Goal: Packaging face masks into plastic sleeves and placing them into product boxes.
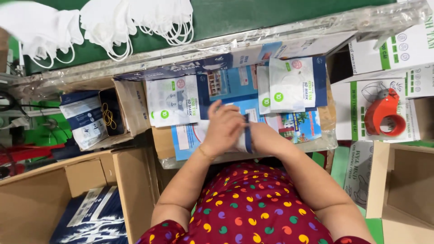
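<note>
My left hand (224, 129) lies over a thin blue and white mask packet (247, 135) at the near edge of the work surface, fingers curled on it. My right hand (262, 135) is mostly hidden behind the left hand and the packet; it grips the packet from the right side. Flat white and blue mask pouches lie just beyond the hands: one (174, 100) to the left, one (294, 83) to the right. Loose white face masks (135, 20) are heaped on the green belt at the back.
A small open box with yellow rubber bands (108, 115) sits left. An orange tape dispenser (384, 113) rests on white cartons at right. An open cardboard box with blue packets (95, 217) stands lower left, and another cardboard box (407, 180) lower right.
</note>
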